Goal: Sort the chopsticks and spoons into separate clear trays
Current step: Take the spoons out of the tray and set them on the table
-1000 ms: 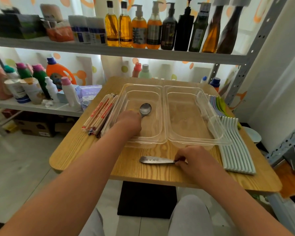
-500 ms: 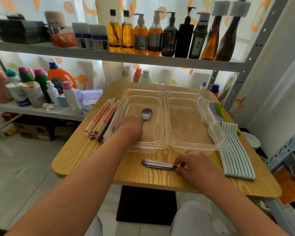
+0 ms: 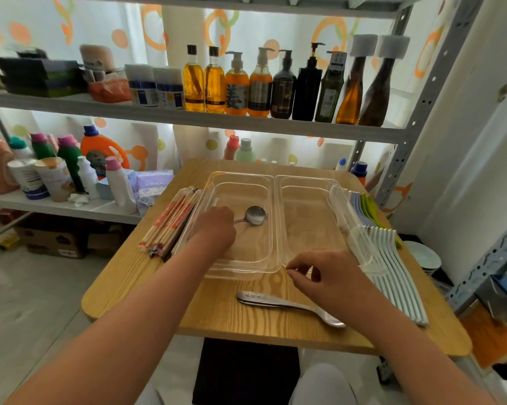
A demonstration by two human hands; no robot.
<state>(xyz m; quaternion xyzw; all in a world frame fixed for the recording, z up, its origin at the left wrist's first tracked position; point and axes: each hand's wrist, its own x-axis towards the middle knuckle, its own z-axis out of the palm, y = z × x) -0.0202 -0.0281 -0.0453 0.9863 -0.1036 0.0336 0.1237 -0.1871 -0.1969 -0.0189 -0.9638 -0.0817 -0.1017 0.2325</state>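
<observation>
Two clear trays stand side by side on the wooden table, the left tray (image 3: 237, 178) and the right tray (image 3: 309, 182). My left hand (image 3: 217, 226) is inside the left tray, closed over the handle of a metal spoon (image 3: 255, 215) whose bowl lies on the tray floor. A second metal spoon (image 3: 287, 305) lies free on the table in front of the trays. Just above it hovers my right hand (image 3: 328, 276), fingers loosely curled and holding nothing. Paper-wrapped chopsticks (image 3: 170, 223) lie in a bundle left of the trays.
A row of white plastic spoons (image 3: 392, 267) and some coloured ones (image 3: 363, 203) lie along the table's right side, partly under a clear lid (image 3: 357, 244). Shelves with bottles (image 3: 261, 83) stand behind and to the left. A grey rack upright (image 3: 404, 135) rises on the right.
My right hand has let go of the spoon on the table and risen towards the trays' front edge. My left hand stays on the spoon in the left tray.
</observation>
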